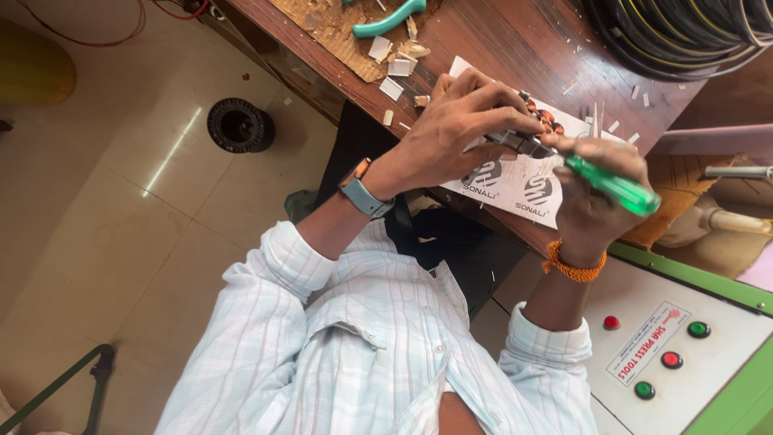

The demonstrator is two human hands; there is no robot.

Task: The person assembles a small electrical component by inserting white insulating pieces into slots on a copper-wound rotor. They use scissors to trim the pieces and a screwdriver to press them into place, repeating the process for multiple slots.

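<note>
My left hand, with a grey-banded watch on its wrist, is closed around a small metal part above a white printed sheet. Orange-brown windings show just past its fingers. My right hand, an orange thread on the wrist, grips a green-handled screwdriver. The screwdriver's shaft points toward the part in the left hand, and the tip is hidden by the fingers. Both hands meet over the edge of a dark wooden table.
Teal-handled pliers and white scraps lie on cardboard at the table's back. A black cable coil sits at the top right. A white and green control panel with red and green buttons is at the lower right. A black spool rests on the tiled floor.
</note>
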